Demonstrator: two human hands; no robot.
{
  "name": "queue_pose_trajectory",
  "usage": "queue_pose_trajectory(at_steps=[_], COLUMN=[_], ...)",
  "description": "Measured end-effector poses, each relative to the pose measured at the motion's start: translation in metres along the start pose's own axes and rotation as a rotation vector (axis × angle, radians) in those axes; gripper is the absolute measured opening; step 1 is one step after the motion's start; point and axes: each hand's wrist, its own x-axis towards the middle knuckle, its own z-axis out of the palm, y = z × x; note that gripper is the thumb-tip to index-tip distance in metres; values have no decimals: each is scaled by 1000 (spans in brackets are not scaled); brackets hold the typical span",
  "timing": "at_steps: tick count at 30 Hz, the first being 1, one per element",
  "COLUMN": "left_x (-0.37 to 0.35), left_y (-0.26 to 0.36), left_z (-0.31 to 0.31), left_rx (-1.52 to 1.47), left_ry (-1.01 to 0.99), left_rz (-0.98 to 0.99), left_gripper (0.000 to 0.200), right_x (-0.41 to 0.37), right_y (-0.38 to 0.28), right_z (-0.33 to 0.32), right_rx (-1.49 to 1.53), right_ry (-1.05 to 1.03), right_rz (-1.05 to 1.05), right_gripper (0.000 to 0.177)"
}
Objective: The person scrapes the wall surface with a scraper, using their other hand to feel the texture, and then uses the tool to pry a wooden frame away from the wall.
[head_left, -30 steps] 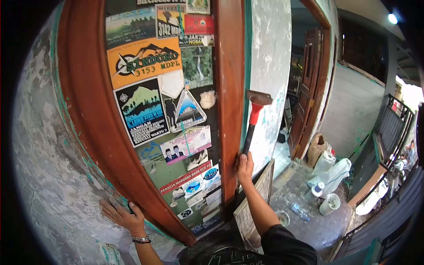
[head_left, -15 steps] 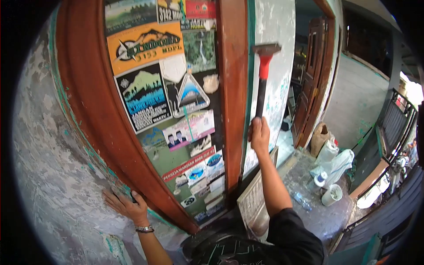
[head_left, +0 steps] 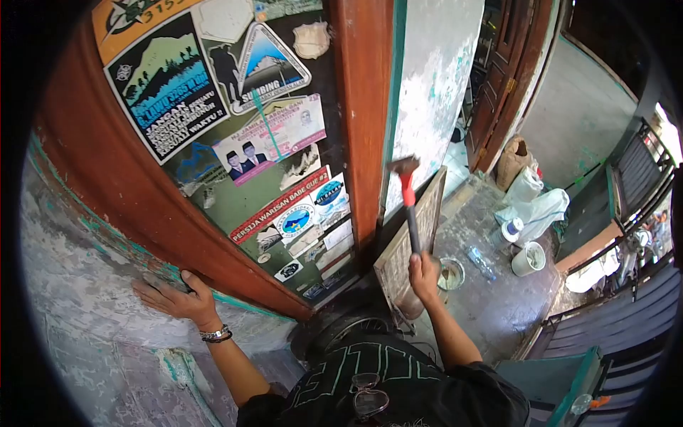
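Observation:
My right hand (head_left: 425,276) is wrapped round the black handle of a long scraper (head_left: 409,196). Its red neck and broad metal blade point up, close to the white peeling wall (head_left: 434,78) right of the door frame. My left hand (head_left: 178,295) lies against the grey, flaking wall (head_left: 92,285) at the left, fingers stretched out. Beside it runs the brown wooden frame (head_left: 163,206), edged with green paint. Between the frame's posts is a dark panel covered in stickers, among them a pink banner sticker (head_left: 274,139).
A wooden board (head_left: 405,249) leans below the scraper. On the floor stand an open tub (head_left: 450,274), a white bucket (head_left: 528,260), a clear bottle (head_left: 482,263), a white container (head_left: 511,229), plastic bags (head_left: 537,213) and a brown sack (head_left: 514,162). A metal railing (head_left: 640,235) borders the right.
My right hand has lowered the scraper from high on the white wall to near the board. The view has tilted down. My left hand stays against the wall.

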Motion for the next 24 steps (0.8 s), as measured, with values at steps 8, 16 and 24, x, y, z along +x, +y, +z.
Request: queue_pose_trajectory(at_steps=[8,16,24], left_x=[3,4,6], left_y=[1,-5,4], left_z=[-2,1,-2], left_rx=[8,-14,16], left_ry=[-5,25,22], left_rz=[28,99,56], left_gripper=[66,65,67], right_x=[-100,-51,-55], right_y=[74,44,120], right_z=[-13,-22,-79], right_rx=[220,324,435], right_ry=[-50,-138,157], right_rz=[283,329,561], right_gripper=[34,34,39])
